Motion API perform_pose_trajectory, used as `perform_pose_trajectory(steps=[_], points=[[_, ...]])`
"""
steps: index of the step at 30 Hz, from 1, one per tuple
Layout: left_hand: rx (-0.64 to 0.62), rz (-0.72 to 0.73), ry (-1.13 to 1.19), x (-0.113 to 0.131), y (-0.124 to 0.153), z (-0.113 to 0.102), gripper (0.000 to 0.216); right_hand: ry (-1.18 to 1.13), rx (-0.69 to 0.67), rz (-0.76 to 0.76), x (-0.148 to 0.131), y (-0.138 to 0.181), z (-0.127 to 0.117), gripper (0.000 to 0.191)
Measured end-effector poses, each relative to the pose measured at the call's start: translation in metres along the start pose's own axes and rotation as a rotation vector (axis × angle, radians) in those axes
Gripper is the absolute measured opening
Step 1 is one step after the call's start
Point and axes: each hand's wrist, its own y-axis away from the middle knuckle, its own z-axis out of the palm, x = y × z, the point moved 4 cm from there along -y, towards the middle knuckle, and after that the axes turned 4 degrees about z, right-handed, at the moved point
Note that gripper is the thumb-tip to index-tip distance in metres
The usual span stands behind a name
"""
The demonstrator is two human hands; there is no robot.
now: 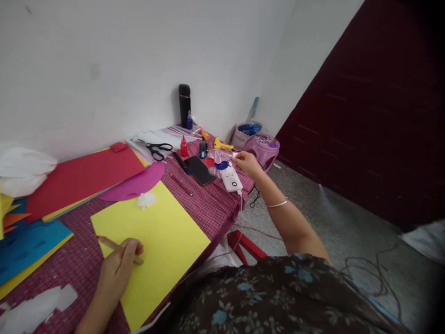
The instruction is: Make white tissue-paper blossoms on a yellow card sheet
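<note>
Near the surface's front edge, the left hand has its fingers wrapped around a tan stick over a yellow sheet. A crumpled white wad lies on the sheet's far part. Toward the right edge, the right hand pinches a small white piece beside a blue disc. A black bottle stands at the far edge.

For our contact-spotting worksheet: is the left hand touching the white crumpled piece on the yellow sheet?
Apart. The head view shows bare yellow sheet between the left hand and the white crumpled piece.
</note>
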Motion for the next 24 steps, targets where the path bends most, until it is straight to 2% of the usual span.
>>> perform_pose_trajectory(steps=[2,4,7,8,10,13,16,19,24], points=[[0.024,-0.064,0.075,-0.004,0.0,0.001,0.037,-0.021,-0.01,0.021,0.006,0.005,-0.008,0.01],[0.114,-0.153,0.242,-0.006,0.001,0.0,0.026,-0.036,-0.057,0.046,0.007,0.013,-0.01,0.011],[0.276,-0.243,0.531,0.002,0.002,-0.004,0.017,-0.06,-0.196,0.079,0.002,0.032,0.002,0.011],[0.298,-0.245,0.582,0.008,0.002,-0.006,0.016,-0.068,-0.257,0.087,-0.001,0.04,0.01,0.011],[0.267,-0.22,0.61,0.024,0.001,-0.007,0.018,-0.082,-0.391,0.099,-0.009,0.056,0.03,0.011],[0.167,-0.237,0.494,0.045,0.002,-0.008,0.021,-0.154,-0.597,0.089,-0.026,0.079,0.064,0.009],[0.174,-0.231,0.542,0.056,0.013,-0.01,0.018,-0.236,-0.786,0.097,-0.047,0.1,0.099,0.007],[0.318,-0.221,0.707,0.055,0.04,-0.018,0.015,-0.23,-0.982,0.079,-0.073,0.121,0.135,0.012],[0.714,-0.285,0.835,0.035,0.114,-0.053,0.023,-0.162,-1.274,-0.059,-0.119,0.161,0.196,0.014]])
